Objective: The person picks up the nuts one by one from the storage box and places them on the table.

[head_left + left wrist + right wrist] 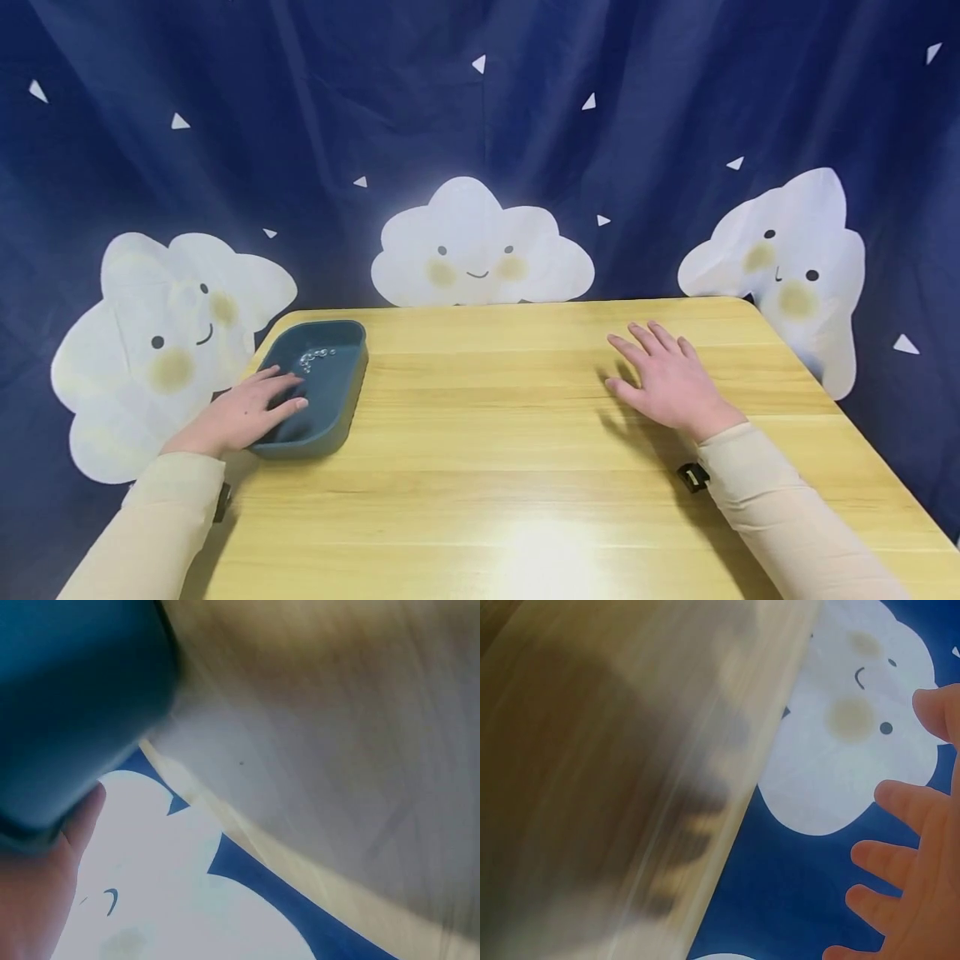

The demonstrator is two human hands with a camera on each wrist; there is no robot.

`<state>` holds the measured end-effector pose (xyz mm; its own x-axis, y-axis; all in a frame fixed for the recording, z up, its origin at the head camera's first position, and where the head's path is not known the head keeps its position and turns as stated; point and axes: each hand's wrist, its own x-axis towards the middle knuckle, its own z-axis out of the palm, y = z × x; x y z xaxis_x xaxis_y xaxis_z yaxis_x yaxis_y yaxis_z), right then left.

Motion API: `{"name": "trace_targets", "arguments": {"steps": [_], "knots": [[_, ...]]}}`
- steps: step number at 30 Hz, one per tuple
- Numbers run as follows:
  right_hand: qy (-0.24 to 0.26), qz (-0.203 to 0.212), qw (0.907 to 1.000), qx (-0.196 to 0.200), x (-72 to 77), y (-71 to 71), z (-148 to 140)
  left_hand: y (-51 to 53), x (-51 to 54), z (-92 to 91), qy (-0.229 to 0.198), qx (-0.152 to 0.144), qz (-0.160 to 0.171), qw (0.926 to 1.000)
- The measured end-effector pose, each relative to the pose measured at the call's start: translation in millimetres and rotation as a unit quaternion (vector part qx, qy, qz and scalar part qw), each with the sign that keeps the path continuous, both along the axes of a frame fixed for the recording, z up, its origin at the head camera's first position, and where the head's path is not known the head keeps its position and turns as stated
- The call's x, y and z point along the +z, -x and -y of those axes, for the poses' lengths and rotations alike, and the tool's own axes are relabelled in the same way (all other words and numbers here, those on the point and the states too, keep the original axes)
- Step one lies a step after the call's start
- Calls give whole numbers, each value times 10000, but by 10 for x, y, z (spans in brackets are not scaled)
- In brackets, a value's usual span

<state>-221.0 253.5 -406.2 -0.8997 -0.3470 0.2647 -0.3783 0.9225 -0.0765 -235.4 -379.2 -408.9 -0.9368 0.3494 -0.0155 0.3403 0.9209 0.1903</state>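
A dark teal tray stands at the table's left edge, with a few small clear beads in its far part. My left hand lies over the tray's near left side, fingers extended over the inside; whether it touches the rim is unclear. In the left wrist view, part of the left hand is beside the tray's wall. My right hand hovers above the right part of the table, fingers spread, holding nothing. The right wrist view shows the right hand with its fingers apart.
The light wooden table reaches across the view, its right edge running down to the lower right. Behind it hangs a dark blue curtain with white smiling clouds and small triangles. A black band part shows at the right sleeve.
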Motion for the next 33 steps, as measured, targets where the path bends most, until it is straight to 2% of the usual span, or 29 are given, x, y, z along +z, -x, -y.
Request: {"name": "trace_targets", "arguments": {"steps": [3, 7, 13, 18, 29, 33], "knots": [[-19, 26, 10000, 0, 17, -2, 11, -30, 14, -15, -66, -88, 47, 9999], [-51, 75, 10000, -9, 44, 6, 17, -61, 23, -90, 6, -299, -48, 9995], [-27, 113, 9999, 20, 57, 16, 31, -141, 25, -240, 154, -500, -190, 9985], [-20, 97, 10000, 7, 52, 27, 36, -194, 22, -383, 25, -729, -192, 9972], [-55, 173, 9998, -13, 61, 27, 27, -232, -28, -661, 21, -1345, -360, 9903], [-44, 212, 9998, -28, 72, 25, 29, -275, -13, -762, -36, -1634, -403, 9857]]}}
